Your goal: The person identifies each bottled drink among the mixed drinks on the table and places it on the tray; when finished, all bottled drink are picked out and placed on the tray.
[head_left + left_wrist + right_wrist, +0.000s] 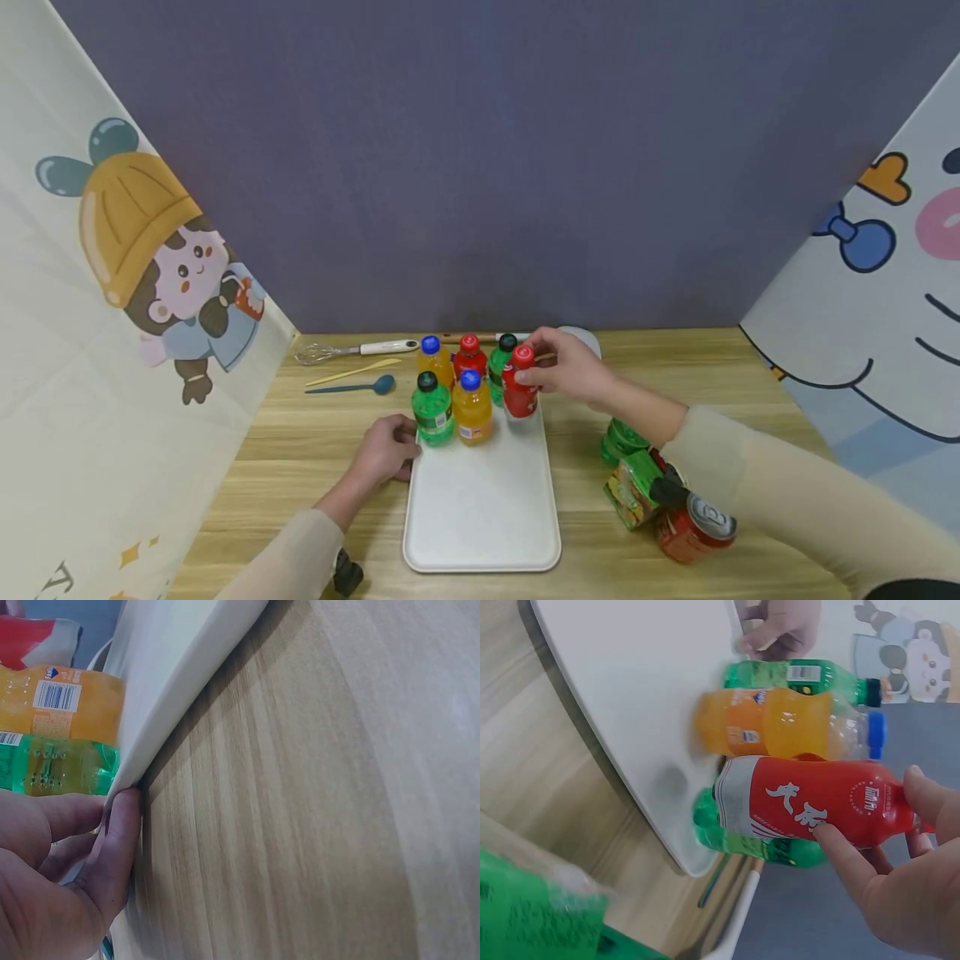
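Observation:
My right hand [567, 364] grips a red-labelled bottle [817, 796] by its upper part, over the right side of a white tray [482, 517]. In the right wrist view its base looks lifted off the tray. At the tray's left edge, my left hand [82, 859] pinches the rim between thumb and fingers. Beside that hand stands a green bottle [432, 410] with a black cap, then an orange soda bottle [472, 410] with a blue cap. Behind them are another orange bottle [435, 363], a red bottle [469, 358] and a second green bottle [498, 372], partly hidden.
A whisk [352, 350], a yellow utensil [360, 372] and a dark blue spoon [375, 385] lie left of the bottles. Under the right forearm are a green bottle [619, 442], a small green box [632, 487] and a red can [693, 531]. A grey wall [480, 167] rises behind.

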Available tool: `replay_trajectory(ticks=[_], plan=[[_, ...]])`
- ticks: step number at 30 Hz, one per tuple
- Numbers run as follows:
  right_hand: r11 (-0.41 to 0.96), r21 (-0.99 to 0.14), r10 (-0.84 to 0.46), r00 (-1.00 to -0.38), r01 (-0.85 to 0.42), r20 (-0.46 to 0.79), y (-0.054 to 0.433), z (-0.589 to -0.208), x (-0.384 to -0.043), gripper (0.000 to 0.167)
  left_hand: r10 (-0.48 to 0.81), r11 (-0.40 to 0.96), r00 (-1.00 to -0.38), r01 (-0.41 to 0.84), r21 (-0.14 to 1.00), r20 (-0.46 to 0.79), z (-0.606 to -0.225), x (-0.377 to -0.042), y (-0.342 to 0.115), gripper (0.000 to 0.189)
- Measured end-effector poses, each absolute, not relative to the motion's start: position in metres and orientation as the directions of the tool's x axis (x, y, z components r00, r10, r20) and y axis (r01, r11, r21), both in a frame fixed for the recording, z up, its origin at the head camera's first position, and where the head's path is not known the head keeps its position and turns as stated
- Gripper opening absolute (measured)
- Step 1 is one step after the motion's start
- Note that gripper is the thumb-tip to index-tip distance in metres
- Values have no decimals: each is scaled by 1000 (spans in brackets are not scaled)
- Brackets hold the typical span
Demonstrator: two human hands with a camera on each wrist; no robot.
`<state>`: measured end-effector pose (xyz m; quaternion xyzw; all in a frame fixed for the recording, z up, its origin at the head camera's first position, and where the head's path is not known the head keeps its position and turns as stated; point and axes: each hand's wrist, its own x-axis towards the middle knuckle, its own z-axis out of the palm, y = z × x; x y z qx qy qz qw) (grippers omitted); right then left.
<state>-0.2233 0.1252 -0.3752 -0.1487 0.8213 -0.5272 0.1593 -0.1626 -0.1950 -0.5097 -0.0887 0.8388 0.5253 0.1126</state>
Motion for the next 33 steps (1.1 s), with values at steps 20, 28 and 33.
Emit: replay_trajectory(ticks=[20, 28, 33], plan=[[442, -895, -386, -914, -62, -128, 106, -404, -219, 33, -21, 447, -956, -269, 853, -291, -511, -164, -195, 36], [422, -905, -393, -910, -55, -129, 104, -410, -216, 31, -22, 451, -959, -263, 853, -284, -512, -165, -195, 36], [398, -915, -406, -906, -60, -117, 104, -412, -215, 31, -22, 453, -958, -265, 851, -287, -512, -165, -195, 36]])
